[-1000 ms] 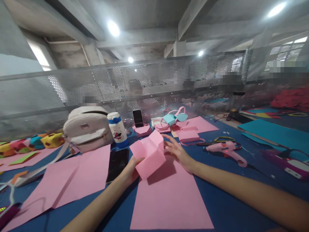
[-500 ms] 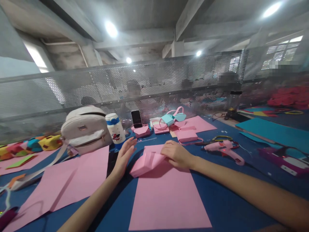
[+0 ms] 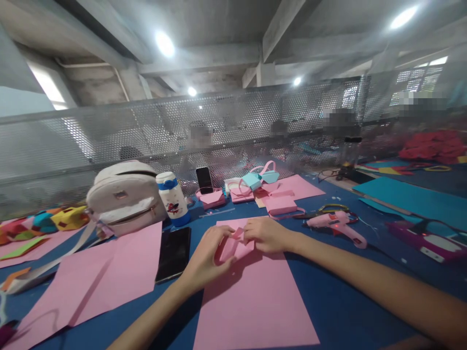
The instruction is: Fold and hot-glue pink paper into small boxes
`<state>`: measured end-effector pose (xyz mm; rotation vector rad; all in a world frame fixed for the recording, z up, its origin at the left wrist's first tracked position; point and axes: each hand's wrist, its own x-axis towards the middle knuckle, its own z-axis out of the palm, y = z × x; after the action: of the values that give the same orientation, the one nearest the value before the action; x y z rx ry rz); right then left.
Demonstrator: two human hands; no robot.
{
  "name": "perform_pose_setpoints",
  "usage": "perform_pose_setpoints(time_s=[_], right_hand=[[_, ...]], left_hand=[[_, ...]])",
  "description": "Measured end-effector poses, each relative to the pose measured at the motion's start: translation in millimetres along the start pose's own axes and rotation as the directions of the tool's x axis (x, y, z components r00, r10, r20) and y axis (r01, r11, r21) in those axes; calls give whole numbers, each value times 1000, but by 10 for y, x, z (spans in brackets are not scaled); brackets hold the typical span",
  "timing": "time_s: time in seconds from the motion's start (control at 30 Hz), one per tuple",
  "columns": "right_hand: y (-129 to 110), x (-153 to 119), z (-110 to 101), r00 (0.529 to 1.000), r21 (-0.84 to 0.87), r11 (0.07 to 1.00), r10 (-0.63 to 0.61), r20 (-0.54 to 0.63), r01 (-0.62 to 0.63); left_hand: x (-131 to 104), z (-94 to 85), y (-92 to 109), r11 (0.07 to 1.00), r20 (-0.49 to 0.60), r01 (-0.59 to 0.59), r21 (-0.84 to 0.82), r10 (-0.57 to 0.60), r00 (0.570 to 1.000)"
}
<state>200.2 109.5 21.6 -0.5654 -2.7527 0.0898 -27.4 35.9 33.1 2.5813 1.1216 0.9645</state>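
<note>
A small folded pink paper piece (image 3: 241, 250), box-like in shape, rests over the far part of a flat pink paper sheet (image 3: 255, 306). My left hand (image 3: 211, 255) curves round its left side, thumb in front and fingers behind. On its right end my right hand (image 3: 268, 235) is closed, fingertips pinching the paper. Parts of the folded piece are hidden behind my fingers. Just beyond lie a pink paper bag (image 3: 281, 206) and a pink box-like paper piece with a strap (image 3: 212, 198).
Left are a black phone (image 3: 174, 255), creased pink paper (image 3: 109, 272), a white bottle (image 3: 172, 199) and a pale backpack (image 3: 124, 197). A pink glue gun (image 3: 337, 223), scissors (image 3: 328, 209), a purple device (image 3: 425, 240) and blue sheets (image 3: 408, 194) lie right. A perforated metal screen (image 3: 233, 126) stands behind.
My left hand has moved right and inward, from open beside the folded paper to closed round it. The folded piece has turned and shifted slightly right. The black phone is now uncovered.
</note>
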Motion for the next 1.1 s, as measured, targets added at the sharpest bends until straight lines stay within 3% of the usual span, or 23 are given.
perform_pose_setpoints(time_s=[0.23, 0.5, 0.87, 1.1], right_hand=[[-46, -20, -51, 992, 159, 980, 113, 52, -120], [-100, -2, -14, 976, 232, 953, 163, 142, -193], [-71, -45, -26, 944, 108, 947, 281, 173, -302], [-124, -31, 28, 920, -7, 923, 384, 75, -384]], left_hand=[[-42, -69, -42, 997, -62, 47, 58, -43, 997], [-14, -61, 28, 972, 105, -130, 194, 111, 988], [-38, -41, 17, 956, 77, -205, 209, 193, 978], [-45, -23, 30, 910, 137, -247, 332, 213, 967]])
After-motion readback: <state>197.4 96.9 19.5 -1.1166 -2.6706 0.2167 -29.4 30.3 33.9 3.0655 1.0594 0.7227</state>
